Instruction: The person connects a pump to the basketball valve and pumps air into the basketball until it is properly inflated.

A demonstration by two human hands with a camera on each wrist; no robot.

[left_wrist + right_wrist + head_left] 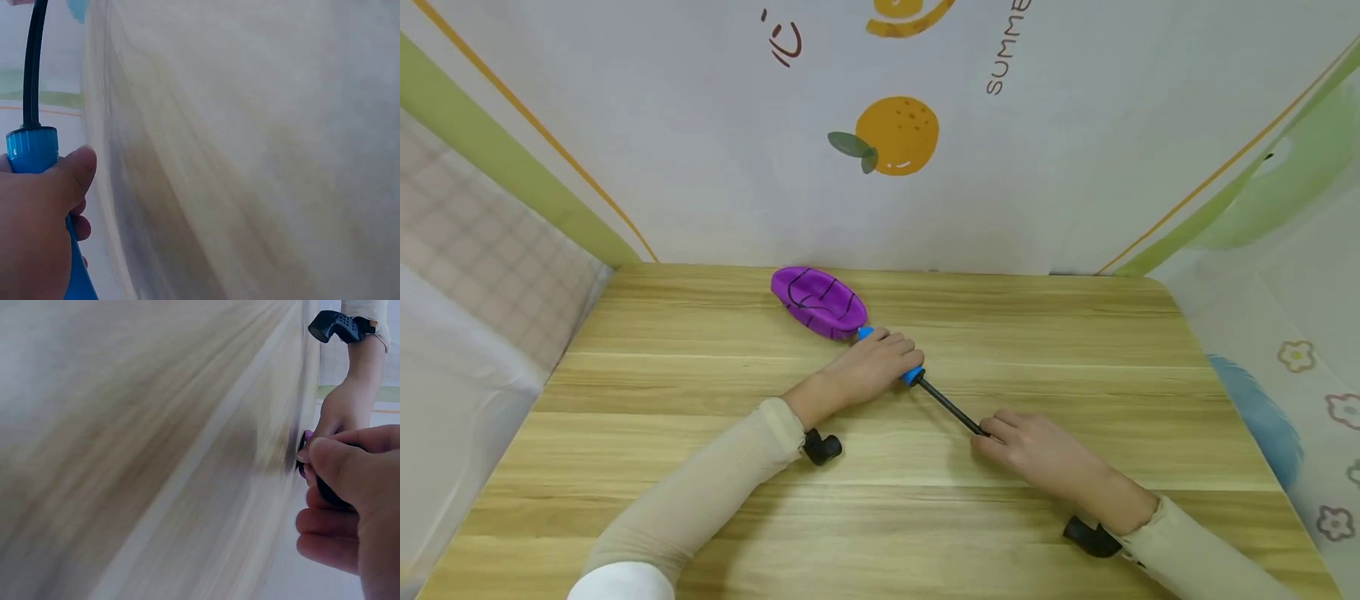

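Note:
Near the back of the table a purple ball (822, 304), marked with black lines, lies caved in like a bowl. Against its near right side is the end of a blue hand pump (913, 377). My left hand (872, 367) grips the blue barrel (32, 150), its fingers wrapped round it. From the barrel a black rod (951, 406) extends toward my right hand (1037, 454), which holds the rod's far end. In the right wrist view those fingers curl round a dark handle (334, 495), partly hidden by the hand. How the pump joins the ball cannot be made out.
A wood-grain table (880, 533) lies under both hands. White printed cloth (730, 167) stands along its back edge, and more cloth hangs at both sides. Black wrist cameras (822, 448) are strapped at the cuffs.

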